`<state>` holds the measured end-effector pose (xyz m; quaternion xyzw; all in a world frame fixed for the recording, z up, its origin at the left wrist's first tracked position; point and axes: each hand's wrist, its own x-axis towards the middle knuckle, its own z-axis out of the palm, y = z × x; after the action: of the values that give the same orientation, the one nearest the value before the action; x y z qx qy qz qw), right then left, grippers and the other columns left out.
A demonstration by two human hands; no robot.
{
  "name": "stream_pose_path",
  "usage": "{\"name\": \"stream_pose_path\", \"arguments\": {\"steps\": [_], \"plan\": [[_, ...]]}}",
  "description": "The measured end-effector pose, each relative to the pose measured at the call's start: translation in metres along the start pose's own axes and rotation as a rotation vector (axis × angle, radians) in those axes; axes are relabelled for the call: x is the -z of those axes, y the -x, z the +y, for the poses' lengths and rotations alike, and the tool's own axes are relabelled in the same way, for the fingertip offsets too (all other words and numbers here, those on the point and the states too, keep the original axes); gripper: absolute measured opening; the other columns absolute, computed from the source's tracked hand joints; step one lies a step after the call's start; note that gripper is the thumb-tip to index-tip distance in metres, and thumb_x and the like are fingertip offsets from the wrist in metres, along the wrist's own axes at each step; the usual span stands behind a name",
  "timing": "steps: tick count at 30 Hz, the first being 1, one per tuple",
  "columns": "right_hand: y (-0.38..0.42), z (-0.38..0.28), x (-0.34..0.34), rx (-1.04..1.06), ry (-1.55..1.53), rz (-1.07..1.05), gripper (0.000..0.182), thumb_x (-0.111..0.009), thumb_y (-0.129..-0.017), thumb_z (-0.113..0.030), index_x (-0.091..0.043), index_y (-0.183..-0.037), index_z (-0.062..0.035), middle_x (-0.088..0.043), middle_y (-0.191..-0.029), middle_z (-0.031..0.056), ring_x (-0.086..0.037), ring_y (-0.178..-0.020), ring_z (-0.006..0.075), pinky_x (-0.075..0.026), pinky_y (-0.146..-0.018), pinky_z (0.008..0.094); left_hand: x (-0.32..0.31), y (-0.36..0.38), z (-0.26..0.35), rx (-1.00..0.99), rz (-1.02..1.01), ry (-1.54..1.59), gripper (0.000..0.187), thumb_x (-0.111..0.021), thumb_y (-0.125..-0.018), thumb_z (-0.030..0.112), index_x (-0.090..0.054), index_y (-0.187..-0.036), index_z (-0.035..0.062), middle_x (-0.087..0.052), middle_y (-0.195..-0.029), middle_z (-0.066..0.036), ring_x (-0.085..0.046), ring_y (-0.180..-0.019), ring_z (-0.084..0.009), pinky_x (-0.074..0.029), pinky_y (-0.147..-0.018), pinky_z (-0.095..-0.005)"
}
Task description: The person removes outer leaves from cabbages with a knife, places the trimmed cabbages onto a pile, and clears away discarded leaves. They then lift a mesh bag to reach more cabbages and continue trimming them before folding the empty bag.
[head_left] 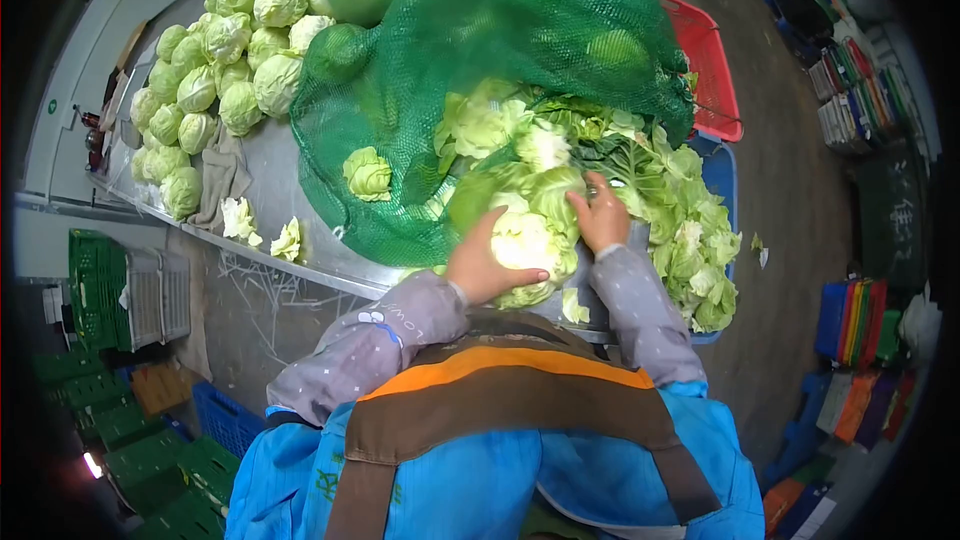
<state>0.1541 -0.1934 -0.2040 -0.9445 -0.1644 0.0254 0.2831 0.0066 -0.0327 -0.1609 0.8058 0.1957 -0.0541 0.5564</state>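
A pale green cabbage (528, 240) stands at the table's front edge, close to my body. My left hand (490, 265) is closed round its near left side, thumb along the front. At the cabbage's upper right, my right hand (602, 215) has its thumb against the outer leaves and its fingers bent; I cannot tell what lies between them. Loose outer leaves (690, 250) are heaped to the right of my right hand. Behind the cabbage, a green mesh sack (430, 70) spreads over the table, with a smaller cabbage (367, 174) lying at its mouth.
Many cabbages (235, 40) are piled at the back left of the metal table (270, 165). A grey cloth (223, 172) and leaf scraps (286, 240) lie near its front left edge. Red (715, 90) and blue crates (728, 175) stand on the right. Green crates (150, 470) are at lower left.
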Motion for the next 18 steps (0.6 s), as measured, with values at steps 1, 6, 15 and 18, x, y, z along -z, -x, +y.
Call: {"name": "stream_pose_path", "arguments": {"steps": [1, 6, 15, 18], "plan": [[0.013, -0.007, 0.014, 0.072, -0.047, 0.144, 0.041, -0.065, -0.081, -0.033, -0.061, -0.109, -0.0022, -0.064, -0.097, 0.0209, -0.063, -0.087, 0.0336, -0.049, -0.076, 0.0386, 0.001, 0.002, 0.005, 0.005, -0.001, 0.003, 0.107, -0.089, -0.05, 0.038, -0.035, -0.132, -0.0035, -0.049, -0.124, -0.024, -0.05, -0.115, -0.0322, -0.04, -0.098, -0.0359], [0.105, -0.014, 0.064, 0.211, -0.256, -0.017, 0.039, -0.057, -0.087, -0.023, -0.052, -0.121, -0.0031, -0.063, -0.095, 0.0215, -0.063, -0.072, 0.0358, -0.049, -0.066, 0.0396, -0.005, -0.008, 0.01, 0.041, -0.123, -0.189, 0.102, -0.087, -0.055, 0.039, -0.026, -0.125, -0.0033, -0.054, -0.111, -0.022, -0.056, -0.104, -0.0286, -0.046, -0.091, -0.0341], [0.115, -0.027, 0.053, 0.05, -0.284, -0.246, 0.06, -0.048, -0.093, -0.022, -0.019, -0.141, -0.0029, -0.058, -0.063, 0.0243, -0.058, -0.058, 0.0431, -0.042, -0.052, 0.0475, -0.025, -0.002, 0.014, 0.119, -0.085, -0.033, 0.109, -0.084, -0.059, 0.039, -0.015, -0.131, -0.005, -0.05, -0.116, -0.026, -0.055, -0.107, -0.0315, -0.046, -0.09, -0.036], [0.101, -0.026, 0.055, 0.037, -0.267, -0.287, 0.062, -0.048, -0.093, -0.024, -0.016, -0.141, -0.0008, -0.058, -0.06, 0.0236, -0.057, -0.053, 0.043, -0.04, -0.05, 0.0498, 0.004, -0.029, 0.053, -0.265, -0.108, -0.625, 0.105, -0.082, -0.055, 0.044, -0.03, -0.133, -0.0037, -0.043, -0.122, -0.03, -0.048, -0.112, -0.0396, -0.04, -0.097, -0.0401]]}}
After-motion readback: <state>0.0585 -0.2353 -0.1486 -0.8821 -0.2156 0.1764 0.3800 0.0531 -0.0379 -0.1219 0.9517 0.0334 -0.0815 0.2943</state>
